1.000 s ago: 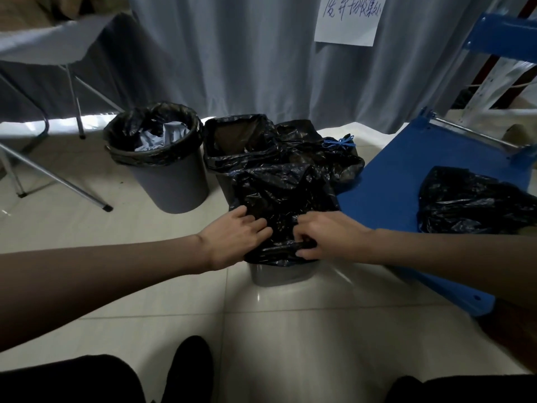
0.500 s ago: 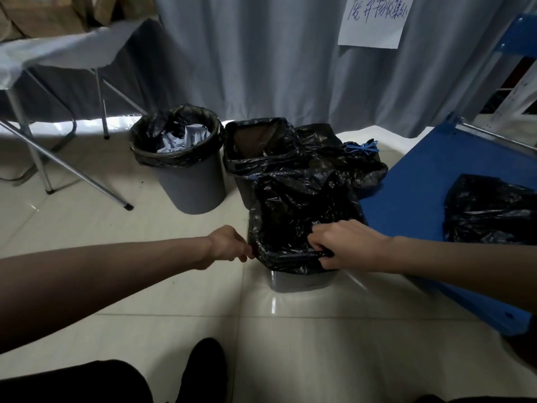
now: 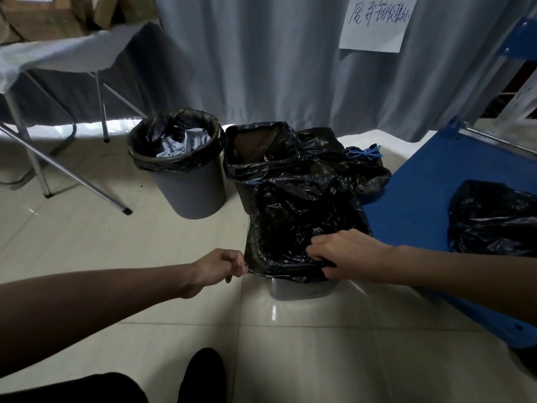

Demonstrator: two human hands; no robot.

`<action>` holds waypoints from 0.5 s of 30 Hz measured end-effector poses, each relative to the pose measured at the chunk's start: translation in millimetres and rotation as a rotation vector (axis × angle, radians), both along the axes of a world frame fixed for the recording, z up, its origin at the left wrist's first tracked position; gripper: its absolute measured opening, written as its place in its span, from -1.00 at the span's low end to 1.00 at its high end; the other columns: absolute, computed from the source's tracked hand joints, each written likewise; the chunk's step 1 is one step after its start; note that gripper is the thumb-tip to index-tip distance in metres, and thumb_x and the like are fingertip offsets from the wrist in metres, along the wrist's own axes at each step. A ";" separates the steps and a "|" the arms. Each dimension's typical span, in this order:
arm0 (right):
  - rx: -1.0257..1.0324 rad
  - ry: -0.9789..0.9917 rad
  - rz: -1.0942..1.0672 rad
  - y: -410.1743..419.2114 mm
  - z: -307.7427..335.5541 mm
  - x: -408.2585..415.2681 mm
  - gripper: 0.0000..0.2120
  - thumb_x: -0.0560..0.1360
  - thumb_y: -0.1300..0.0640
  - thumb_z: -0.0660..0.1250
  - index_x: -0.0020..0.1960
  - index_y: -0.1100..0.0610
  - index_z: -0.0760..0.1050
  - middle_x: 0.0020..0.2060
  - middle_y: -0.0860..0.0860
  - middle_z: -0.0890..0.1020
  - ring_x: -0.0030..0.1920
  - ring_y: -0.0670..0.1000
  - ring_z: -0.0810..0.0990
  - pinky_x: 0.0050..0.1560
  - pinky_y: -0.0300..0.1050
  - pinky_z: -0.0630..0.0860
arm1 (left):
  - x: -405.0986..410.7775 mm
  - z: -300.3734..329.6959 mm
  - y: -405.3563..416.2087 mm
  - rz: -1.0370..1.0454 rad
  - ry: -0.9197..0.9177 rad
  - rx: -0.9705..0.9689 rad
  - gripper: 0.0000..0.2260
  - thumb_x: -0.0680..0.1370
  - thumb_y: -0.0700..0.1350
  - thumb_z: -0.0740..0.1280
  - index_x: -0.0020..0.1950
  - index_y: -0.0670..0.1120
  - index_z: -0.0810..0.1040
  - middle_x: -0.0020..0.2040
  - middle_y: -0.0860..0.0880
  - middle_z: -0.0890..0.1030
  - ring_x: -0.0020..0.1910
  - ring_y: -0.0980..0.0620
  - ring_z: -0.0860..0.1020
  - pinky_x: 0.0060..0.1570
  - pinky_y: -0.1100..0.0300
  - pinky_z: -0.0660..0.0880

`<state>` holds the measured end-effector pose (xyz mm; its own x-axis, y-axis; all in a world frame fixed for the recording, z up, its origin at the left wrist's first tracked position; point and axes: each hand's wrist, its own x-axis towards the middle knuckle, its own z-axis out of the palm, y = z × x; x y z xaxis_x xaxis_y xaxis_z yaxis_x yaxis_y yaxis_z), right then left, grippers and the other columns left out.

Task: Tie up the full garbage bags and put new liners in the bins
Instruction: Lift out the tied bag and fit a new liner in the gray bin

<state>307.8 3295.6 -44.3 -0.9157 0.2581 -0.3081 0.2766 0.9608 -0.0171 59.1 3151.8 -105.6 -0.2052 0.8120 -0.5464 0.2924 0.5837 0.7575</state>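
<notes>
- Pale glossy floor tiles (image 3: 87, 242) are lying under everything, with a grey curtain (image 3: 261, 68) hanging far beyond the hands.
- Between the two hands a thin black plastic liner (image 3: 302, 228) is being stretched over a small grey bin (image 3: 302, 290); I judge this is done to fold the edge over the rim, so the liner does not slip inside.
- The left hand (image 3: 216, 267) is pinching the liner's left edge with curled fingers.
- The right hand (image 3: 348, 254) is gripping the near right edge, thumb underneath.
- Beyond the hands a round grey bin with a black liner (image 3: 180, 170) is standing, and a second lined square bin (image 3: 255, 158) is just behind the liner.
- A tied black bag with blue string (image 3: 357, 164) is lying beyond the right hand.
- To the right of the right hand another black bag (image 3: 494, 219) is resting on a blue platform (image 3: 421, 205), probably waiting for removal.
- Most of the small bin is hidden by plastic, and the far rim cannot be seen.
</notes>
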 end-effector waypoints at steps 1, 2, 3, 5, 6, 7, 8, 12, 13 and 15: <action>-0.003 -0.003 0.001 0.1 0.2 -0.2 -0.81 0.51 0.12 0.28 -0.15 -0.01 0.26 -0.17 -0.12 0.34 -0.29 -0.06 0.35 -0.36 -0.14 0.19 | 0.3 -1.7 0.2 0.021 0.011 -0.007 -0.80 0.46 -0.31 0.29 -0.31 -0.08 0.50 -0.29 0.00 0.56 -0.22 0.04 0.43 -0.25 0.25 0.36; -0.003 -0.008 0.002 0.1 0.4 -0.5 -0.81 0.51 0.12 0.28 -0.14 -0.01 0.25 -0.17 -0.12 0.34 -0.27 -0.05 0.36 -0.34 -0.12 0.22 | 0.8 -3.7 0.5 0.044 0.047 -0.031 -0.81 0.49 -0.29 0.29 -0.29 -0.08 0.52 -0.31 0.00 0.55 -0.26 0.05 0.43 -0.28 0.28 0.36; -0.002 -0.013 0.005 0.3 0.6 -0.7 -0.80 0.51 0.11 0.28 -0.14 -0.02 0.24 -0.16 -0.12 0.33 -0.26 -0.04 0.38 -0.31 -0.11 0.24 | 2.8 -4.8 0.7 0.065 0.098 -0.066 -0.81 0.53 -0.29 0.28 -0.25 -0.09 0.55 -0.32 0.01 0.54 -0.32 0.08 0.42 -0.34 0.33 0.37; -0.002 -0.016 0.014 0.5 0.6 -1.2 -0.78 0.51 0.11 0.28 -0.14 -0.04 0.22 -0.16 -0.13 0.32 -0.24 -0.04 0.38 -0.28 -0.10 0.27 | 7.2 -7.7 2.3 0.082 0.197 -0.130 -0.86 0.58 -0.25 0.25 -0.13 -0.12 0.56 -0.30 -0.01 0.55 -0.38 0.10 0.42 -0.44 0.38 0.36; -0.003 -0.017 0.018 0.5 0.6 -1.3 -0.77 0.52 0.11 0.28 -0.14 -0.04 0.21 -0.15 -0.14 0.32 -0.23 -0.04 0.38 -0.27 -0.10 0.27 | 8.9 -8.1 4.8 0.095 0.229 -0.126 -0.88 0.59 -0.21 0.24 -0.08 -0.12 0.55 -0.27 -0.03 0.56 -0.37 0.09 0.44 -0.42 0.36 0.37; -0.006 -0.020 0.018 0.7 0.7 -1.1 -0.77 0.52 0.11 0.28 -0.13 -0.05 0.21 -0.14 -0.14 0.32 -0.22 -0.04 0.38 -0.27 -0.10 0.28 | 10.1 -7.0 8.0 0.117 0.260 -0.100 -0.89 0.60 -0.17 0.23 -0.04 -0.12 0.54 -0.22 -0.05 0.59 -0.35 0.08 0.46 -0.38 0.32 0.40; -0.011 -0.022 0.019 1.0 0.7 -0.6 -0.77 0.52 0.11 0.28 -0.12 -0.06 0.21 -0.13 -0.14 0.32 -0.21 -0.04 0.39 -0.26 -0.10 0.29 | 10.4 -4.8 11.7 0.139 0.283 -0.063 -0.87 0.61 -0.12 0.22 0.00 -0.11 0.54 -0.17 -0.06 0.62 -0.31 0.06 0.49 -0.33 0.28 0.42; -0.014 -0.031 0.037 1.8 0.5 1.6 -0.83 0.54 0.11 0.29 0.00 -0.05 0.30 -0.09 -0.15 0.32 -0.17 -0.05 0.41 -0.23 -0.10 0.36 | 12.0 5.3 22.8 0.117 0.252 0.009 -0.78 0.60 -0.04 0.24 0.01 -0.14 0.60 -0.05 -0.06 0.64 -0.23 0.03 0.52 -0.23 0.27 0.45; -0.012 -0.037 0.043 1.7 0.7 2.1 -0.84 0.55 0.11 0.29 0.05 -0.04 0.34 -0.08 -0.15 0.32 -0.17 -0.05 0.40 -0.23 -0.10 0.34 | 13.3 4.8 23.3 0.099 0.251 0.011 -0.80 0.59 -0.07 0.25 -0.05 -0.16 0.61 -0.08 -0.07 0.64 -0.25 0.04 0.50 -0.23 0.28 0.45; -0.009 -0.047 0.064 1.4 1.3 3.1 -0.82 0.56 0.12 0.29 0.13 -0.02 0.37 -0.07 -0.15 0.31 -0.17 -0.04 0.38 -0.22 -0.10 0.32 | 14.5 0.9 24.0 0.070 0.257 0.001 -0.82 0.57 -0.17 0.29 -0.21 -0.12 0.60 -0.13 -0.07 0.63 -0.27 0.06 0.48 -0.23 0.28 0.45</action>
<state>310.9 3297.0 -43.0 -0.9147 0.1967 -0.3530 0.2154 0.9764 -0.0140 73.6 3175.8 -104.7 -0.3931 0.7912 -0.4684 0.4343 0.6088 0.6639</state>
